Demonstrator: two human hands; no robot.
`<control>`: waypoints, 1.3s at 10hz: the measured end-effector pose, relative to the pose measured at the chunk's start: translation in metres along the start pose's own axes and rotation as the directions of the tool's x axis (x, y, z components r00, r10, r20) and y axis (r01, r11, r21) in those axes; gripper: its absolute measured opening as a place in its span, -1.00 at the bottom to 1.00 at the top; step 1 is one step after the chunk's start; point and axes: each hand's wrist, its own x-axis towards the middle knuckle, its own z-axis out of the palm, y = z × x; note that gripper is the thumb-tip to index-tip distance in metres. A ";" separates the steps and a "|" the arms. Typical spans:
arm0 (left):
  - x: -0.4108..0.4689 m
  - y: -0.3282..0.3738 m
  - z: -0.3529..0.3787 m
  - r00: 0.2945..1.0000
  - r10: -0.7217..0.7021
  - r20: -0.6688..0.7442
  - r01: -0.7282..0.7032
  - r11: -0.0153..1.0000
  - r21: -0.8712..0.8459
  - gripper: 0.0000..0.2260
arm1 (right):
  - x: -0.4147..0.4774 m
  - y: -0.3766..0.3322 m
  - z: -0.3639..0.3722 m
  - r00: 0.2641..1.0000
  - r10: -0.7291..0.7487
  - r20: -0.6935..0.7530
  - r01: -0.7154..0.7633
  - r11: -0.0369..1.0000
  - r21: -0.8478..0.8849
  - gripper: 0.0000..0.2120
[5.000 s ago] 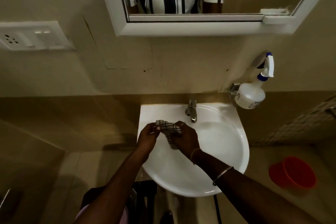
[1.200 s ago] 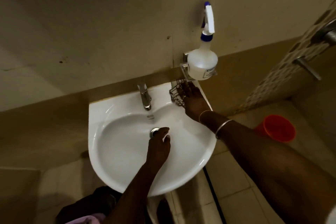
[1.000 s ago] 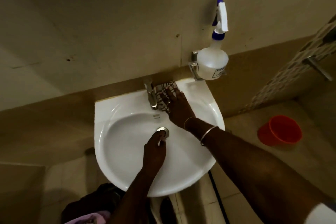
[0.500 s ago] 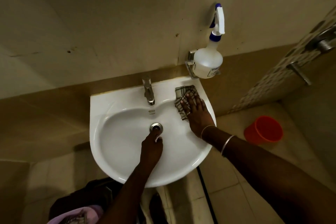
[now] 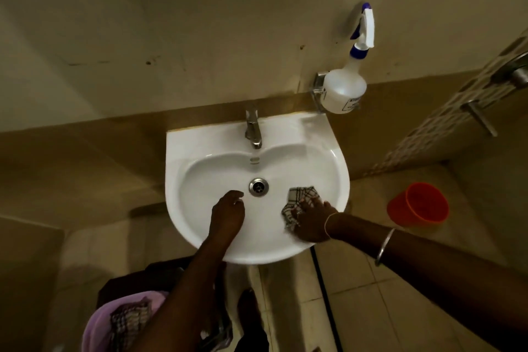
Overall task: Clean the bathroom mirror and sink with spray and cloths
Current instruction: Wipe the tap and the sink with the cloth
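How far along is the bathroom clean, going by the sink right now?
Spraying looks done: the spray bottle sits in its wall holder, untouched. In hand: the right hand presses the checked cloth on the sink's right inner wall; the left hand is empty by the drain. Likely left: the rest of the sink and the tap. The mirror is out of view, so I cannot judge it.

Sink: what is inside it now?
The drain, the left hand beside it, and a checked cloth pressed by the right hand. The sink surface under the cloth is covered.
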 end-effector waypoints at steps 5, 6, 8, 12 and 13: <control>0.011 -0.029 -0.075 0.998 -0.009 -0.066 0.009 1.000 -0.007 -0.68 | 0.065 -0.239 -0.008 0.992 0.061 -0.108 0.020 0.781 0.624 -0.22; 0.019 -0.027 -0.093 0.987 0.079 -0.139 -0.085 0.996 -0.033 -0.71 | 0.072 -0.248 -0.033 0.987 0.028 -0.156 0.080 0.761 0.644 -0.30; 0.026 -0.020 -0.107 0.929 0.194 -0.315 -0.234 0.967 -0.095 -0.79 | 0.110 -0.249 -0.077 0.973 0.192 -0.127 0.048 0.371 0.927 -0.40; 0.037 -0.032 -0.095 0.909 0.173 -0.379 -0.261 0.946 -0.194 -0.73 | 0.146 -0.188 -0.096 0.863 0.495 -0.101 0.092 0.041 0.995 -0.09; 0.040 -0.034 -0.089 0.917 0.192 -0.349 -0.274 0.940 -0.204 -0.74 | 0.151 -0.143 -0.073 0.793 0.593 -0.142 -0.005 0.239 0.971 -0.04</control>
